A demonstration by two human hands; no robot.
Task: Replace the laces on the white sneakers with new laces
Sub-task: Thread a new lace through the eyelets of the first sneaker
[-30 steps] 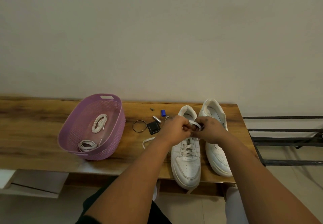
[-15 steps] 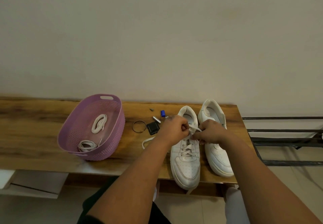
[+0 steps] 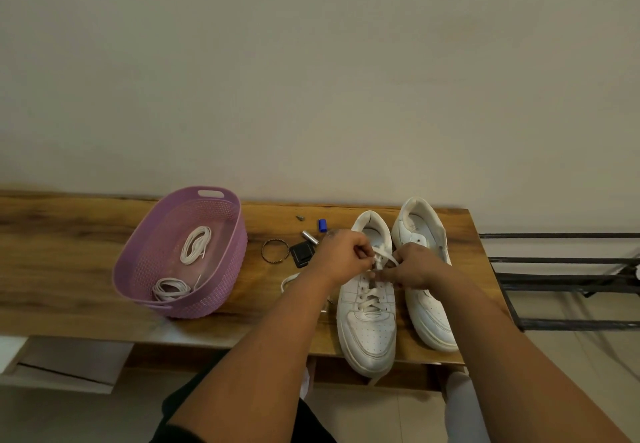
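Two white sneakers stand side by side on the wooden table [image 3: 69,259], toes toward me. The left sneaker [image 3: 367,321] has a white lace [image 3: 382,257] threaded through its lower eyelets. My left hand [image 3: 341,259] pinches that lace above the tongue, and my right hand [image 3: 412,268] pinches it from the other side, fingertips nearly meeting. A loop of the same lace [image 3: 289,280] trails onto the table left of the shoe. The right sneaker [image 3: 426,269] shows no lace; my right hand and forearm cover its middle.
A purple plastic basket [image 3: 221,269] at the left holds two coiled white laces [image 3: 195,245]. Between basket and shoes lie a metal ring [image 3: 274,250], a small black square item [image 3: 302,253], a silver cylinder and a blue cap [image 3: 322,225]. A dark metal rack [image 3: 561,283] stands to the right.
Both hands have dropped slightly toward the left sneaker's tongue and come closer together, drawing the lace loop lower between them. The shoes and basket have not moved.
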